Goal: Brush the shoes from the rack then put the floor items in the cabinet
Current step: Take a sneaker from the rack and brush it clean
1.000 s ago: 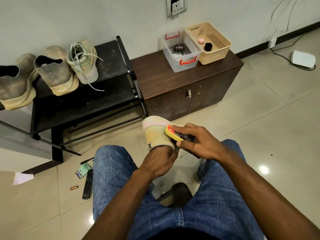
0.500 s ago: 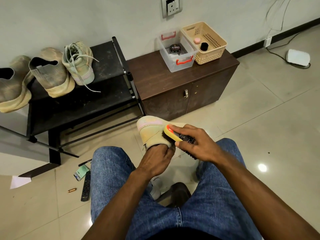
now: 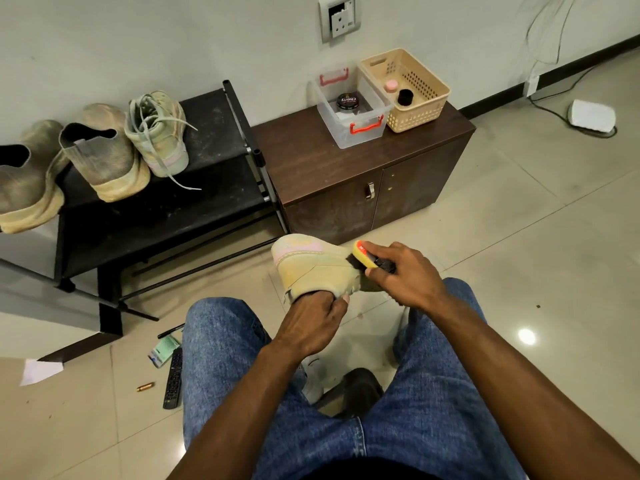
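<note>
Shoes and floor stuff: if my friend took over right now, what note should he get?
Left hand is inside the tan shoe, holding it up.
Right hand holds the yellow brush against that shoe.
Three shoes sit on the rack; whether brushed, can't tell.
Remote, battery, pen, packet and paper lie on the floor.
Cabinet doors are shut.
Left: finish brushing, then stow floor items.

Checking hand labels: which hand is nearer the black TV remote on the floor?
Left. The left hand grips the tan shoe, nearer the black TV remote; the right hand brushes farther right.
</note>
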